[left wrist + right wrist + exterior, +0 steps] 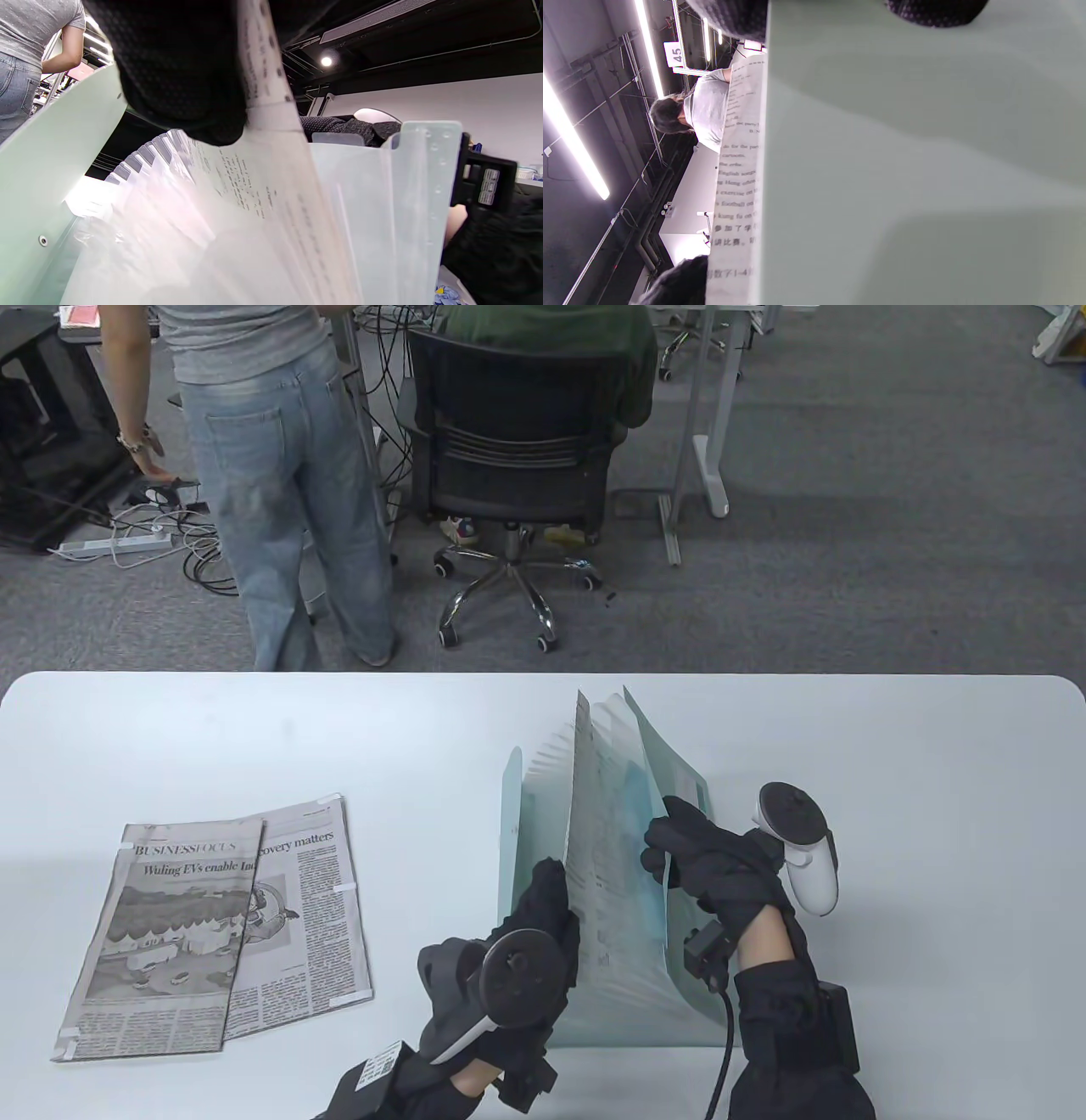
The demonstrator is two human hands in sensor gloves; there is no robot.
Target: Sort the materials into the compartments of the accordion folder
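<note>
Black-gloved hands are working the accordion folder (543,780), standing fanned open on the white table (891,780), right of centre. Left hand (526,933) is pinching a printed sheet (607,848) sitting btwn the dividers; right hand (721,865) is gripping the folder's outer cover (670,763), pulling it aside. Two newspaper clippings (221,925) are lying flat to the left, well apart. Beyond, a person (271,475) is standing w/ back turned.

Pale green translucent folder (543,831); grey printed newspapers (221,925); black gloves (721,865)

Table (933,814) right of the accordion folder (543,814) is left open; left side is blocked by newspapers (221,925).
</note>
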